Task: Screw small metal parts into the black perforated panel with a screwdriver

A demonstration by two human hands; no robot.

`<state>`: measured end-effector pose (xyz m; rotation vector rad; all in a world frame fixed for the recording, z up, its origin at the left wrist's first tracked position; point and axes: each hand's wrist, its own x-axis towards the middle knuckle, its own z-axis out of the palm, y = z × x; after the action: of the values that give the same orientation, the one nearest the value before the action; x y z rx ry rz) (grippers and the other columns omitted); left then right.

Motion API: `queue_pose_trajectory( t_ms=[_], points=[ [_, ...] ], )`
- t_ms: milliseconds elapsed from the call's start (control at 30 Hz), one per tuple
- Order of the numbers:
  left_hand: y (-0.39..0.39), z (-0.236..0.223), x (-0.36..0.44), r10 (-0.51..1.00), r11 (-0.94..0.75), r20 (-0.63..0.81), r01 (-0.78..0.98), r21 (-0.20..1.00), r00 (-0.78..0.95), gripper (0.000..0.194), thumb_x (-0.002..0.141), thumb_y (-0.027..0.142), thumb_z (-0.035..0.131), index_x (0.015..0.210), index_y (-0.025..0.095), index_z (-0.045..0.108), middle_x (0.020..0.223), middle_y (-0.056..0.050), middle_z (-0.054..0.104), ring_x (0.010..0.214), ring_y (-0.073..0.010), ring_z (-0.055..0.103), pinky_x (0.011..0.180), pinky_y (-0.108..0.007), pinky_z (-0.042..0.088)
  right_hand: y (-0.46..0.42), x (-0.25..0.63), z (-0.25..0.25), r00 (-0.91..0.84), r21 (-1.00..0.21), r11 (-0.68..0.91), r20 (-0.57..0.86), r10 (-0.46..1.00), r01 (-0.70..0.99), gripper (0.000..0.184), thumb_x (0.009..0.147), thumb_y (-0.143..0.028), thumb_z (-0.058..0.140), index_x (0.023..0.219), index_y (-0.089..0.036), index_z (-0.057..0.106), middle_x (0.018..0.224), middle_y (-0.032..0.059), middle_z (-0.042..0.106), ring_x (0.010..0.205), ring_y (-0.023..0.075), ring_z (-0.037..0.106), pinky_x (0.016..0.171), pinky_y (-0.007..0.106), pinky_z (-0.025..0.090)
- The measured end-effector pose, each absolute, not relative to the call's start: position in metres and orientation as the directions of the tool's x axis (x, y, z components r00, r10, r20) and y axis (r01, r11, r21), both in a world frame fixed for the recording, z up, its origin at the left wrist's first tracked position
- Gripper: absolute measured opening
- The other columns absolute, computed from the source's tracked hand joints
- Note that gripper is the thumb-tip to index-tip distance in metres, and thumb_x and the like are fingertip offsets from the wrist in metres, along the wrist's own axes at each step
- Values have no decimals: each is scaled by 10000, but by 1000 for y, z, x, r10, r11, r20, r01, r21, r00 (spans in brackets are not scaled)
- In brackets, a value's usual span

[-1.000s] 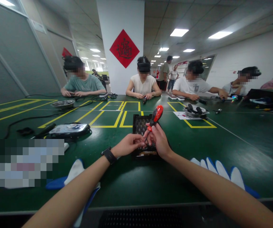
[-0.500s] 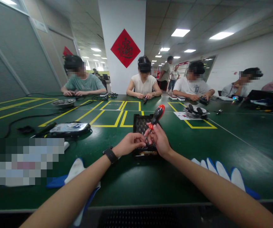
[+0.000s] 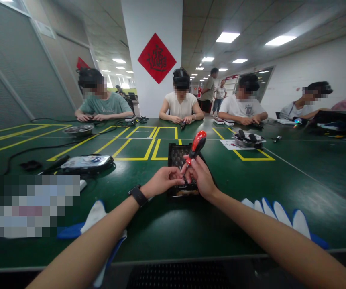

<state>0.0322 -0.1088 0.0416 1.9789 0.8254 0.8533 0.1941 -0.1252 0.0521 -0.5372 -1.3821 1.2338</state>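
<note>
A screwdriver [image 3: 198, 143] with a red and black handle leans in my right hand [image 3: 202, 177], whose fingers are closed around the lower handle and shaft. Its thin shaft points down to the left, toward the fingertips of my left hand [image 3: 164, 180]. Those left fingers are pinched together at the shaft's lower end; whatever small thing may be between them is hidden. Both hands are over a black open box-like tray [image 3: 173, 150] with a textured, dark interior. My hands cover much of its near part.
White-and-blue gloves lie on the green table, one left [image 3: 96, 216] and one right [image 3: 281, 214]. A phone-like device [image 3: 87, 161] is at left. Metal bowls stand farther off, left [image 3: 78, 131] and right [image 3: 248, 140]. Several people sit across the table.
The screwdriver handle has turned about its axis, so more red now faces me, and it stands slightly more upright. Both hands stay over the tray. The whole view has shifted slightly.
</note>
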Motion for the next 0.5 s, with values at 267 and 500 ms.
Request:
queue_pose_trajectory(
  t_ms=[267, 500],
  points=[
    [-110, 47, 28, 726, -521, 288, 226, 823, 625, 243, 784, 334, 542, 828, 101, 592, 769, -24, 589, 693, -111, 516, 649, -213, 396, -126, 194, 51, -247, -878, 339, 430, 869, -337, 281, 862, -392, 374, 1046, -197, 459, 709, -13, 552, 436, 52, 436, 439, 200, 360],
    [-114, 49, 31, 757, -425, 229, 195, 884, 612, 256, 743, 348, 591, 821, 104, 593, 706, -5, 570, 615, -88, 487, 585, -196, 379, -126, 194, 52, -242, -878, 356, 439, 865, -319, 268, 866, -386, 370, 1042, -200, 452, 695, -16, 555, 425, 52, 427, 425, 196, 336]
  ],
)
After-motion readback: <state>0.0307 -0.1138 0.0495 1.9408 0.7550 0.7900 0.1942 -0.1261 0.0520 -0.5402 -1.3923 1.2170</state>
